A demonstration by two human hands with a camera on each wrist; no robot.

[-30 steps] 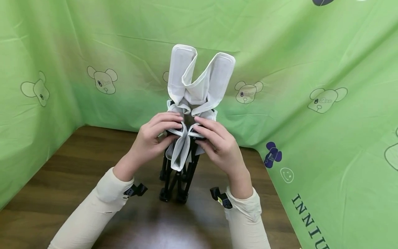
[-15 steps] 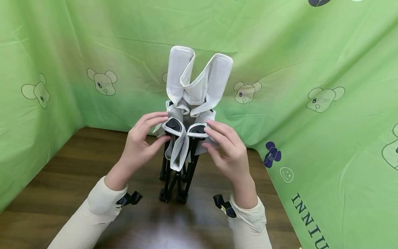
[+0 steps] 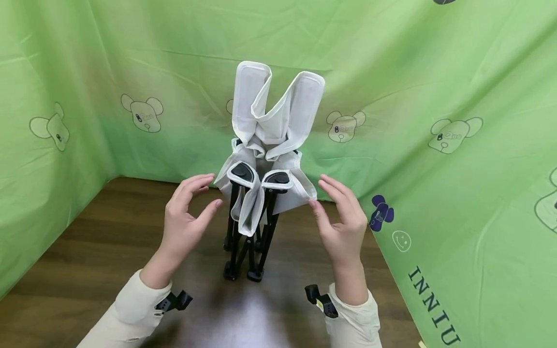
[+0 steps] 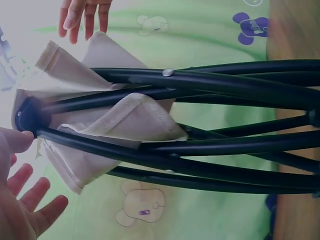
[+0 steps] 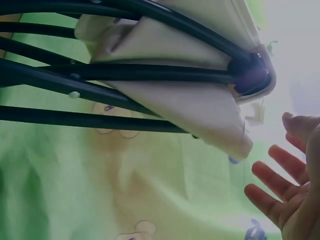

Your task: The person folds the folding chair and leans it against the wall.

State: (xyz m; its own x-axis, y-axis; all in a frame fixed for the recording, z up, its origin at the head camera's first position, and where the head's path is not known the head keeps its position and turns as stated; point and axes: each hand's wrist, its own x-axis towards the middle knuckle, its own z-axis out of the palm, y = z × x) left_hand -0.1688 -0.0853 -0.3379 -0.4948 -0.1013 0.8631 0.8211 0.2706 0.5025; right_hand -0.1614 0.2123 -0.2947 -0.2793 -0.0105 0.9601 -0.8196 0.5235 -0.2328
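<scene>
Flanking folded chair [image 3: 257, 195], left hand [image 3: 183, 220] and right hand [image 3: 345, 227] both with grip relaxed, fingers spread, nothing held. Chair upright on wood-grain table [image 3: 95, 251], between the hands. Right thumb just beside white side flap [image 3: 298, 193]; head view can't settle contact, right wrist view shows a gap. That flap sits between right hand and black legs [image 4: 210, 166], partly covering them. White fabric back [image 3: 311, 99] rises behind, pleated into a V. Black wrist cameras [image 3: 174, 301] on pale sleeves [image 3: 135, 309]. Green curtain [image 3: 191, 72] encloses back and sides, printed with bear heads [image 3: 147, 115] and lettering [image 3: 435, 307].
</scene>
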